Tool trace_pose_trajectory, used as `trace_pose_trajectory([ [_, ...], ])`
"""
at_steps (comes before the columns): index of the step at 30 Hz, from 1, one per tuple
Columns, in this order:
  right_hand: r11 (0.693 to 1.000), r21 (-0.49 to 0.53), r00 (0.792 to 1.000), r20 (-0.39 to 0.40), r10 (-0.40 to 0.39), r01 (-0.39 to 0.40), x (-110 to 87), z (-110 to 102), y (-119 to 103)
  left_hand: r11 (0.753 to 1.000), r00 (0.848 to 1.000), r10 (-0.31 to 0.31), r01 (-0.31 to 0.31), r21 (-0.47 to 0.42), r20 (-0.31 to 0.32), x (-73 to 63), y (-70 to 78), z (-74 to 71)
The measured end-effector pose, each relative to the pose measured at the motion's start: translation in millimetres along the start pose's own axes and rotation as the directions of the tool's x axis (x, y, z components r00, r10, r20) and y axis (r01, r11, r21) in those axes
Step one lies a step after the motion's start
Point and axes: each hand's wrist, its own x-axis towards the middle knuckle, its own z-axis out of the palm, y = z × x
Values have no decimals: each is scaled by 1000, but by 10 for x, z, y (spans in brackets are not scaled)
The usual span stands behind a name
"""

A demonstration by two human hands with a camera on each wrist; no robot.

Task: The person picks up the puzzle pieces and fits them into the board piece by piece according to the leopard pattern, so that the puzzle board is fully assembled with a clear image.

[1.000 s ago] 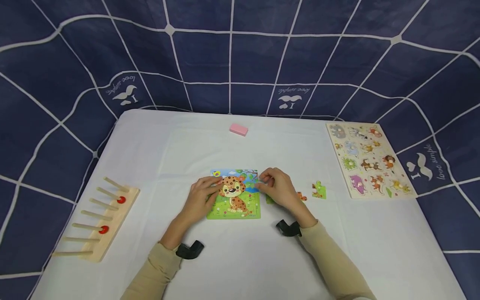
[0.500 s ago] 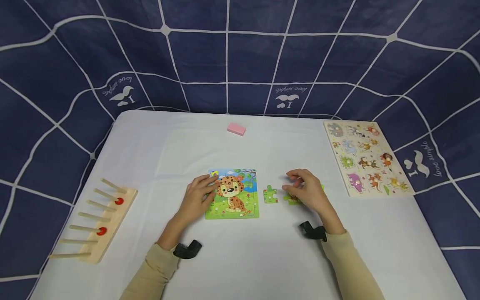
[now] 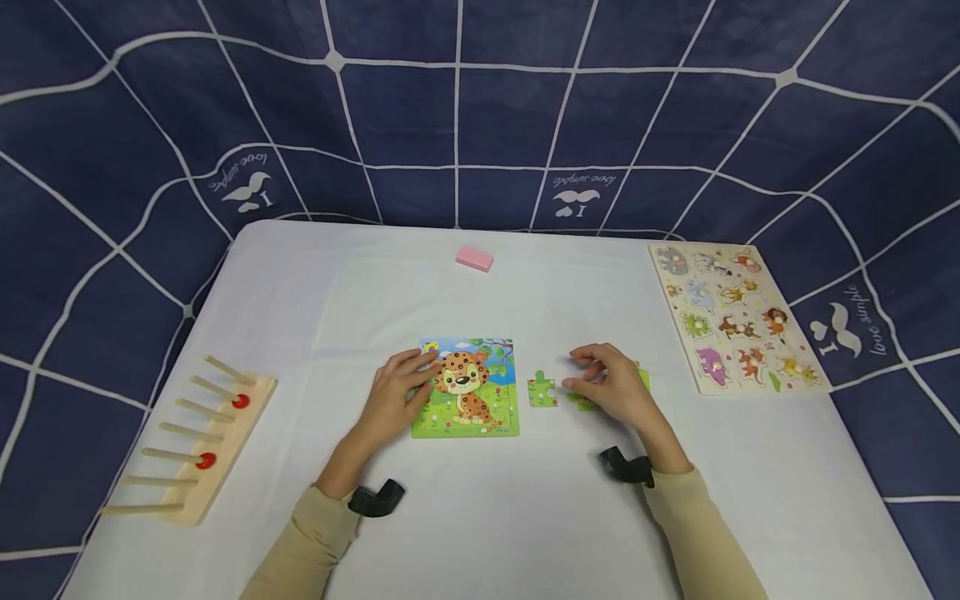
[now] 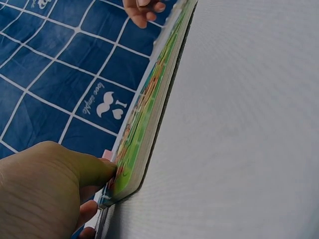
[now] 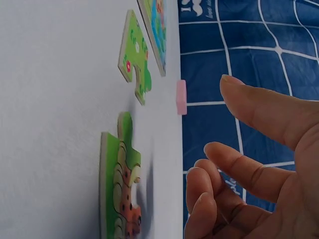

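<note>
A jigsaw puzzle [image 3: 474, 408] with a spotted leopard cub lies flat in the middle of the table. My left hand [image 3: 393, 397] rests at its left side, relaxed fingertips over the edge; the left wrist view shows the thumb [image 4: 97, 169] against the board's corner. To the right lies a loose green jigsaw piece [image 3: 542, 392]. My right hand [image 3: 618, 387] hovers over a second jigsaw piece [image 5: 128, 184], green and orange, partly covered in the head view. Its fingers are loosely bent and apart from the pieces, holding nothing. Another green piece [image 3: 643, 377] shows partly behind this hand.
A wooden peg rack [image 3: 225, 450] with two red beads stands at the left. On the right is an animal knob puzzle board [image 3: 738, 321]. A pink block [image 3: 475, 259] lies near the far edge. Blue gridded cloth [image 3: 495, 117] hangs behind the white-covered table.
My right hand has left the leopard puzzle's right edge and moved right over the loose pieces, uncovering the green piece. It has barely moved in the last half second. The left hand stays put.
</note>
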Motion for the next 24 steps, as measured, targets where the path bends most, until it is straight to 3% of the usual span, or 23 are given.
trace_pose_trajectory([
  [15,1000,-17,998,61,2,-1,6,166,6,1000,1000,3,-3,2,-4,1,12,-3],
  [24,994,-108,995,99,7,4,13,311,-6,1000,1000,3,-3,9,-6,0,26,-6],
])
